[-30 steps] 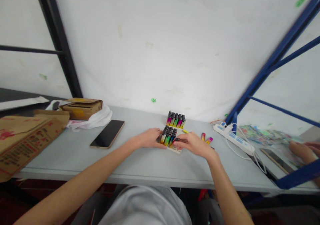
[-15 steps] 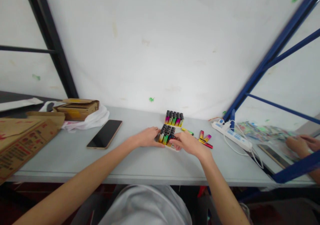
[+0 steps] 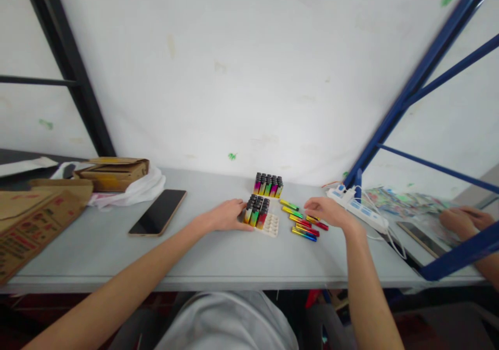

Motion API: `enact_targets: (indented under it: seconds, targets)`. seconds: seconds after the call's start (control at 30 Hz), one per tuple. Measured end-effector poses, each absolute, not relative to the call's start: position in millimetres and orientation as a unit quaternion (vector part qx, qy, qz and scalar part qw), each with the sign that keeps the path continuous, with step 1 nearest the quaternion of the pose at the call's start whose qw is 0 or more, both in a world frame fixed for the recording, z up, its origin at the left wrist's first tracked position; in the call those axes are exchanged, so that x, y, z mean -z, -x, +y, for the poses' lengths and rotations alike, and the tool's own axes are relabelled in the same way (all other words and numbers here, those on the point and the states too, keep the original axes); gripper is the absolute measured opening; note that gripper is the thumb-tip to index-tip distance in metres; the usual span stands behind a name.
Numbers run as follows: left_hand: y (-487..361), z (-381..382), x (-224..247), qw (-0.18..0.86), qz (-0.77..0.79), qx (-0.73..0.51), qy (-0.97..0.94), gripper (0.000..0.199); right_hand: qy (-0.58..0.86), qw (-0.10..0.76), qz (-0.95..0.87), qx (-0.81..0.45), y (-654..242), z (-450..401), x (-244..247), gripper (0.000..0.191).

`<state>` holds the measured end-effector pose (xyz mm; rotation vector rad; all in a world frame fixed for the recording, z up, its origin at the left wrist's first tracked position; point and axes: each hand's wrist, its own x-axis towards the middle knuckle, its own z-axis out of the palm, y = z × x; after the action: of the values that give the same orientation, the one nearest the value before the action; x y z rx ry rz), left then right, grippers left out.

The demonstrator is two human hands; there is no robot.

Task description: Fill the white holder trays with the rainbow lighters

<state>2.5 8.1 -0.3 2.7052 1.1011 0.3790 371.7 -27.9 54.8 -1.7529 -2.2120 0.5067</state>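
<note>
A white tray (image 3: 272, 225) with round sockets lies at mid-table, its left part filled with upright black-topped lighters (image 3: 256, 212). My left hand (image 3: 230, 215) rests at the left side of these lighters, thumb and fingers apart around the tray's edge. Behind stands a second block of upright lighters (image 3: 268, 185). Several loose, colourful lighters (image 3: 302, 223) lie flat to the right of the tray. Over their right end is my right hand (image 3: 325, 210), fingers bent downward; whether it holds anything is hidden.
A phone (image 3: 158, 212) lies left of my left hand. Cardboard boxes (image 3: 42, 220) and a white plastic bag (image 3: 150, 186) are at the far left. At right are a power strip (image 3: 362, 214), a blue frame (image 3: 413, 88) and another person's hands (image 3: 463, 223).
My right hand has moved from the tray to the right, over the loose lighters. Bare sockets and more loose lighters now show. My left hand stays beside the tray. The view has shifted slightly.
</note>
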Motion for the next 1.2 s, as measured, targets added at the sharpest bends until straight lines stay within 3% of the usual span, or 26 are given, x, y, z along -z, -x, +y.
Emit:
enact_targets:
  seconds: [0.3,0.43,0.63,0.83,1.1,1.2]
  targets:
    - [-1,8,1,0.112,0.373,-0.124,-0.913,0.062,0.606,0.123,-0.784,-0.056,-363,5,-22,0.033]
    - [0,11,5,0.112,0.369,-0.135,-0.913,0.064,0.61,0.104,-0.784,-0.04,-352,16,-3,0.026]
    - [0,12,7,0.102,0.37,-0.119,-0.916,0.059,0.618,0.157,-0.768,-0.053,-353,21,15,0.016]
    - [0,11,3,0.102,0.364,-0.124,-0.917,0.061,0.551,0.323,-0.755,-0.148,-349,21,8,0.018]
    - [-1,7,-1,0.107,0.371,-0.114,-0.915,0.057,0.456,0.561,-0.591,-0.357,-325,7,-23,0.044]
    - [-1,7,0,0.103,0.372,-0.128,-0.914,0.058,0.396,0.596,-0.526,-0.46,-304,-5,-33,0.047]
